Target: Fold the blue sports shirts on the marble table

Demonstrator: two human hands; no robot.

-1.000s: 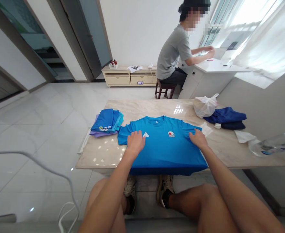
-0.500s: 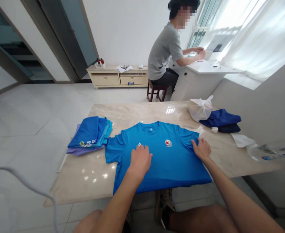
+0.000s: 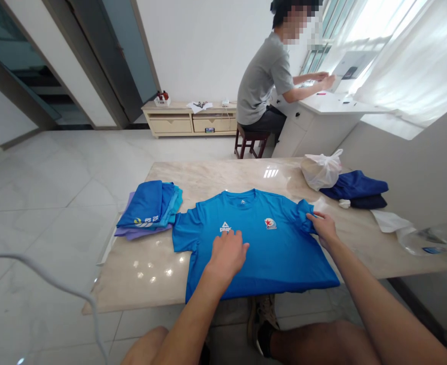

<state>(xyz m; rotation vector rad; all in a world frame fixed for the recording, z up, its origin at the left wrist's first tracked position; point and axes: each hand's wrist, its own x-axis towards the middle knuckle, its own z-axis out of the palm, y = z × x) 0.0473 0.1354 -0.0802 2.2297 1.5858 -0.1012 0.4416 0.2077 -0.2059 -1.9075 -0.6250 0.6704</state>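
- blue T-shirt [image 3: 261, 248] flat, face up, centre frame on bench [image 3: 360, 243], hem over near edge
- left hand [image 3: 229, 253] flat on chest, fingers spread
- right hand [image 3: 324, 228] pinching right sleeve
- folded blue stack [image 3: 149, 208] left; white bag [image 3: 320, 170], navy clothes [image 3: 356, 187] upper right

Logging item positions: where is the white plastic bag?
The white plastic bag sits at the table's far right, touching the dark blue clothes.

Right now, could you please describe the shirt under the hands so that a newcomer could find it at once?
On the marble table, the blue T-shirt lies spread flat at the near edge, under the left hand and right hand. Unlike the folded pile beside it, it is unfolded, showing two chest logos.
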